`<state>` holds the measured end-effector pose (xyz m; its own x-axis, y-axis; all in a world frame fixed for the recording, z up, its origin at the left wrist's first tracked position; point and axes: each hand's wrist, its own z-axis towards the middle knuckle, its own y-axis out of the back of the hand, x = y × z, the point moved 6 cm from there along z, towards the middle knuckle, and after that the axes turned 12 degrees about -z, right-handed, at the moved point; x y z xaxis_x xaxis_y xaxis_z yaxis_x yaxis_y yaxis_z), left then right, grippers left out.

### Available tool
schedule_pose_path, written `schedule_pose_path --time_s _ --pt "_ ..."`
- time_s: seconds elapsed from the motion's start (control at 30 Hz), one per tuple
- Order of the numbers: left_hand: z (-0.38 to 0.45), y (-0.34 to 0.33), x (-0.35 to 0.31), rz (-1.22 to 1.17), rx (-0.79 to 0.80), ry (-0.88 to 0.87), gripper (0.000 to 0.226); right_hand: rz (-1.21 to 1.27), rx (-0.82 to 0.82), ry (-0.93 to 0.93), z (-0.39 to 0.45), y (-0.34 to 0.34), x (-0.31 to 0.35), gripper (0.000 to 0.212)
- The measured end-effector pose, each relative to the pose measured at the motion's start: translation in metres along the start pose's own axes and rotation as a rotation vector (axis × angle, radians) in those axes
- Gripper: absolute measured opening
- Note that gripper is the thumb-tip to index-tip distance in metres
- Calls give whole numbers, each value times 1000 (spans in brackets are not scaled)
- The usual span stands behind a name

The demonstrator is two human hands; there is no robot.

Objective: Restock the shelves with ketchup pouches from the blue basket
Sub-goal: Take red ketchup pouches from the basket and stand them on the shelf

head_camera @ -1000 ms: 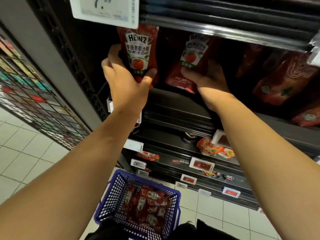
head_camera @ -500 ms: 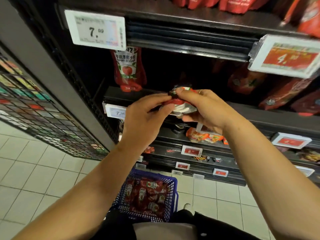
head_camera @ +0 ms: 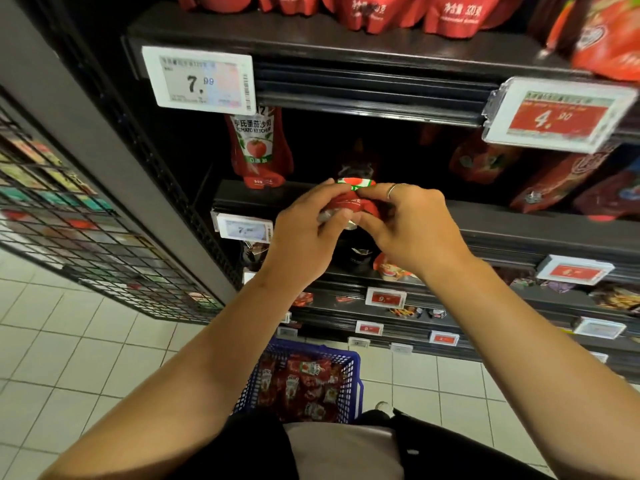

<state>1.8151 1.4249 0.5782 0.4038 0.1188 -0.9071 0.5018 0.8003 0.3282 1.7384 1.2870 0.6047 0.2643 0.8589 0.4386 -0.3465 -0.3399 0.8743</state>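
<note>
You face dark shelving [head_camera: 363, 46] at twelve o'clock; a wire-mesh rack [head_camera: 69, 220] stands at nine, and pale floor tiles [head_camera: 86, 358] spread at seven.

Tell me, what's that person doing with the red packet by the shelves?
A person is restocking ketchup. Both hands, left hand and right hand, grip one red ketchup pouch in front of the shelf. One pouch already stands upright there, under the 7.99 price tag. More pouches wait in the blue basket on the floor.
</note>
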Motion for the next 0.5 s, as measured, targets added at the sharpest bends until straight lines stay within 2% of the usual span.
schedule_pose_path --time_s 0.13,0.3,0.4,0.5 --pt "4 2 4 -9 10 -5 42 19 -11 -76 -4 -7 -8 38" --pt "1 0 5 -24 -178 -50 34 93 -29 -117 -8 -15 -11 41" --pt "8 -1 13 -107 -107 16 39 195 20 -140 -5 -16 -20 41" --pt "9 0 25 -289 -39 128 43 477 87 -268 -4 -19 -31 40"
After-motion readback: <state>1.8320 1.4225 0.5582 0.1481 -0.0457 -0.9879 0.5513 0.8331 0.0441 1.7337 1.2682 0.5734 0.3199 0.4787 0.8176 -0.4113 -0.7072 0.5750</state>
